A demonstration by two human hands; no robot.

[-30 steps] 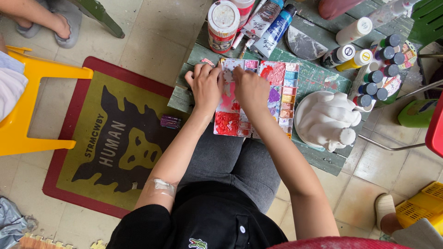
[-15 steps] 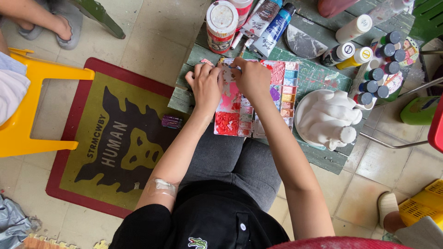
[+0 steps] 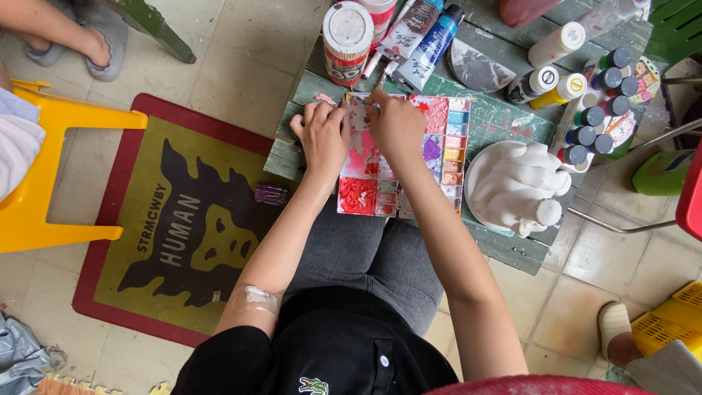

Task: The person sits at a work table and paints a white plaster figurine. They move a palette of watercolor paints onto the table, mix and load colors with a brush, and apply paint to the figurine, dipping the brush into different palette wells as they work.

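Two hands (image 3: 322, 139) (image 3: 395, 124), one palette (image 3: 439, 157)

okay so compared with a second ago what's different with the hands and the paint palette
Both hands crept toward the far edge of the paint palette. The right hand slid up from the palette's middle to its top edge, near the paint tubes. The left hand followed, and its fingers now meet the right hand at the top left corner. The palette, white plaster figure and small bottles stayed put.
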